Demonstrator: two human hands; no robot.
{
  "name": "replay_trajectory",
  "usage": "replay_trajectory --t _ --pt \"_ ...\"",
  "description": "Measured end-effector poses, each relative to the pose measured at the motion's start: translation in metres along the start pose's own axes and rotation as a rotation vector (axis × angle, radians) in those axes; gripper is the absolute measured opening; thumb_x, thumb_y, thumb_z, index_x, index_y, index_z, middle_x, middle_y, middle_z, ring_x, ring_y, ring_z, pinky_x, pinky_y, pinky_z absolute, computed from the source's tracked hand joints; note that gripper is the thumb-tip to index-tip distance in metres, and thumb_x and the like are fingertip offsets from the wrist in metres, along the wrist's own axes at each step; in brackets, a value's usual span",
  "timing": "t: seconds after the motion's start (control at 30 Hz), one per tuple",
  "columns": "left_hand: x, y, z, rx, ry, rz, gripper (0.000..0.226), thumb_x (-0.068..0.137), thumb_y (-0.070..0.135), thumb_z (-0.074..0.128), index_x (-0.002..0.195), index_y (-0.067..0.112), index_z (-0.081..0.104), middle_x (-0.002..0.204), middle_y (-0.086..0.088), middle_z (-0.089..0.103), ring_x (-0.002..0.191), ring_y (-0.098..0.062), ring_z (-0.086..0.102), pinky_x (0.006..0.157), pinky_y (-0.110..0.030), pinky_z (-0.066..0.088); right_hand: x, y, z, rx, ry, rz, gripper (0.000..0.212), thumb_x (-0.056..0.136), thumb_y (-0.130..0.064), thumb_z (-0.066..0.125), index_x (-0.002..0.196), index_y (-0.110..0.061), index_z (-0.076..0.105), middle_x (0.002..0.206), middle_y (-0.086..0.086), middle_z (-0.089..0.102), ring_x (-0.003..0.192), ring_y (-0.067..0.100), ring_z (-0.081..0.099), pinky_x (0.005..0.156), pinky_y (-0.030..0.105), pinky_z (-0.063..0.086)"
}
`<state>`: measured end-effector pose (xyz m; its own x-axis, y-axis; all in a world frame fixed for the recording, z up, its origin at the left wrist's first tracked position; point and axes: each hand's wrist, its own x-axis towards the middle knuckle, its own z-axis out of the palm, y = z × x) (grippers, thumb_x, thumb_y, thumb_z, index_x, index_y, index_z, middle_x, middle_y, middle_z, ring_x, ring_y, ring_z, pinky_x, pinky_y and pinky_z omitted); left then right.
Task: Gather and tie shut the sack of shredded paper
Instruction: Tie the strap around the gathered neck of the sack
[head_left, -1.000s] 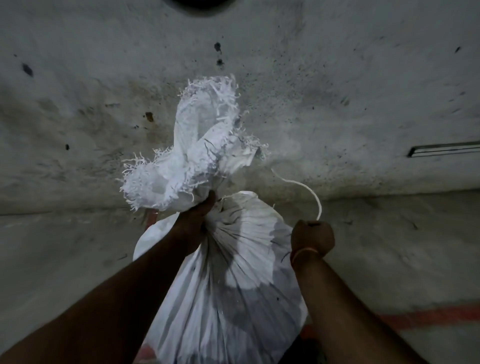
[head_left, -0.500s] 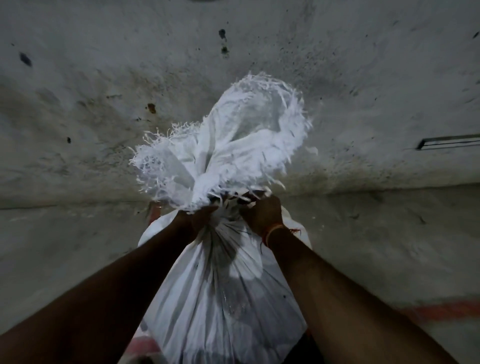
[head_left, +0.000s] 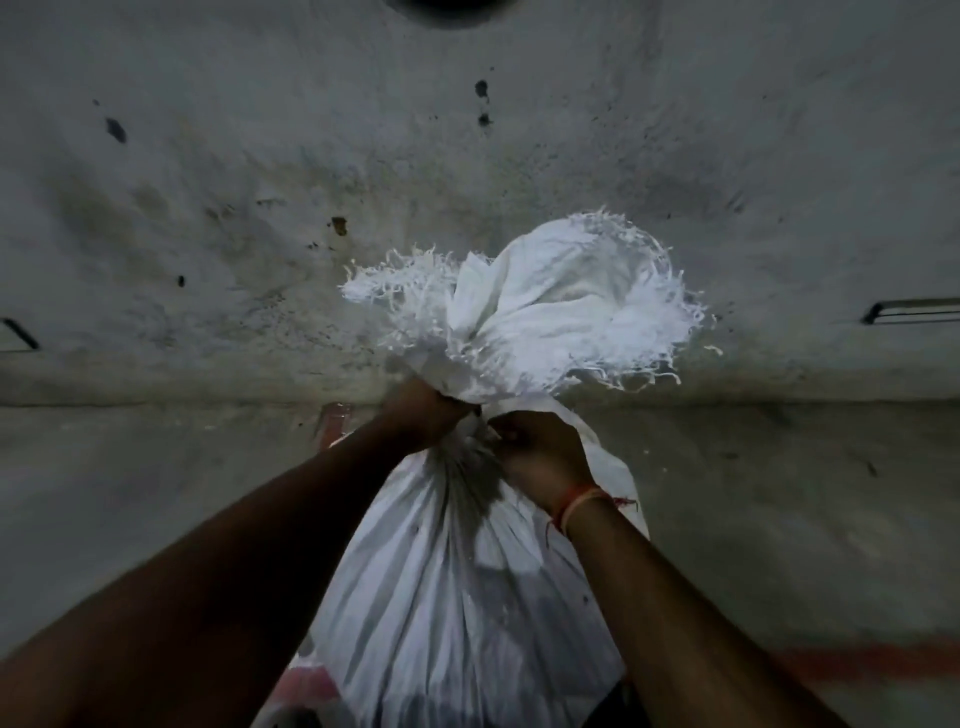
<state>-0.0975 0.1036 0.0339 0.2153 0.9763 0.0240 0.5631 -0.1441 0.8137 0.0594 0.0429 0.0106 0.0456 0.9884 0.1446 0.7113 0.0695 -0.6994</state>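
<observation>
A full white woven sack (head_left: 452, 587) stands upright between my forearms. Its mouth is bunched into a narrow neck, and the frayed top (head_left: 550, 312) fans out above, leaning to the right. My left hand (head_left: 428, 410) is clenched around the neck from the left. My right hand (head_left: 540, 452) presses against the neck from the right with its fingers curled at the gathered folds. An orange thread band sits on that wrist. The white string seen earlier is hidden by the hands. No shredded paper shows.
A stained grey concrete wall (head_left: 260, 208) rises right behind the sack and meets the concrete floor (head_left: 130, 493). A red painted line (head_left: 857, 662) crosses the floor at the lower right. Slots sit in the wall at the far left and far right.
My right hand came in from the right, where it was pulling the white string, and now sits at the neck. The frayed top swung from the left over to the right.
</observation>
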Motion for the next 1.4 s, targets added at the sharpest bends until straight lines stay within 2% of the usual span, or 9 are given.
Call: replay_trajectory --t 0.1,0.2,0.3,0.4,0.67,0.8,1.07,1.2,1.4 --pt "-0.003 0.001 0.001 -0.118 0.072 -0.085 0.050 0.077 0.054 0.077 0.111 0.017 0.074 0.123 -0.012 0.072 0.120 -0.028 0.065 0.102 -0.049 0.052 -0.017 -0.001 0.006 0.112 0.023 0.003 0.025 0.079 -0.020 0.064 0.098 -0.016 0.080 0.101 0.006 0.079 0.100 0.024 0.070 0.089 0.028 0.052" --pt "-0.006 0.003 0.005 -0.254 0.099 -0.206 0.033 0.078 0.057 0.078 0.097 0.030 0.073 0.110 0.000 0.076 0.110 -0.024 0.070 0.086 -0.034 0.058 -0.038 -0.008 0.019 0.196 0.072 0.004 0.028 0.079 -0.022 0.063 0.102 -0.013 0.077 0.103 0.008 0.072 0.095 0.019 0.067 0.084 0.019 0.049" --pt "-0.004 -0.008 0.010 -0.470 0.096 -0.304 0.067 0.070 0.067 0.077 0.114 0.016 0.073 0.108 -0.006 0.076 0.098 -0.025 0.073 0.072 -0.030 0.056 -0.059 -0.014 0.035 0.238 0.140 0.069 0.029 0.082 -0.021 0.073 0.111 -0.016 0.072 0.112 0.005 0.051 0.094 0.014 0.059 0.086 0.011 0.044" --pt "-0.012 -0.002 0.012 -0.584 0.038 -0.332 0.042 0.091 0.046 0.069 0.121 0.016 0.067 0.104 -0.007 0.074 0.079 -0.015 0.071 0.057 -0.024 0.057 -0.065 -0.012 0.043 0.240 0.142 0.059 0.022 0.080 -0.027 0.075 0.100 -0.017 0.073 0.102 0.001 0.052 0.087 0.012 0.056 0.078 0.006 0.040" --pt "-0.028 -0.020 0.025 -0.879 -0.106 -0.225 0.026 0.103 0.021 0.056 0.119 0.003 0.065 0.114 -0.012 0.074 0.110 -0.025 0.069 0.102 -0.041 0.051 -0.055 0.011 0.045 0.315 0.027 0.095 0.013 0.075 -0.027 0.076 0.083 -0.019 0.070 0.092 0.003 0.063 0.086 0.015 0.063 0.082 0.037 0.055" --pt "-0.033 -0.030 0.033 -0.940 -0.034 -0.184 0.025 0.104 0.008 0.049 0.123 -0.003 0.061 0.114 -0.013 0.072 0.105 -0.023 0.070 0.098 -0.033 0.056 -0.053 0.018 0.042 0.338 -0.021 0.054 0.046 0.076 -0.030 0.073 0.120 -0.025 0.060 0.103 -0.005 0.069 0.096 0.009 0.068 0.084 0.028 0.056" --pt "-0.020 -0.045 0.050 -0.955 0.220 -0.321 0.021 0.103 0.014 0.054 0.096 0.005 0.072 0.095 -0.009 0.079 0.098 -0.027 0.072 0.094 -0.037 0.056 -0.045 0.021 0.048 0.036 -0.116 -0.093 0.018 0.078 -0.031 0.075 0.087 -0.015 0.071 0.104 0.001 0.052 0.081 0.005 0.052 0.073 0.003 0.038" --pt "-0.024 -0.041 0.050 -1.001 0.160 -0.335 0.021 0.103 0.019 0.054 0.106 0.004 0.069 0.109 -0.013 0.076 0.114 -0.034 0.068 0.099 -0.041 0.053 -0.043 0.024 0.055 -0.030 -0.095 -0.060 0.009 0.076 -0.018 0.074 0.083 -0.012 0.074 0.114 0.005 0.051 0.088 0.007 0.053 0.087 0.016 0.045" --pt "-0.060 -0.045 0.020 0.247 0.283 -0.064 0.028 0.086 0.036 0.070 0.094 0.009 0.072 0.096 -0.010 0.071 0.094 -0.024 0.068 0.081 -0.039 0.055 -0.040 0.023 0.052 -0.050 -0.056 -0.064 0.011 0.078 -0.018 0.074 0.073 -0.008 0.072 0.100 0.007 0.057 0.087 0.020 0.061 0.079 0.019 0.044"
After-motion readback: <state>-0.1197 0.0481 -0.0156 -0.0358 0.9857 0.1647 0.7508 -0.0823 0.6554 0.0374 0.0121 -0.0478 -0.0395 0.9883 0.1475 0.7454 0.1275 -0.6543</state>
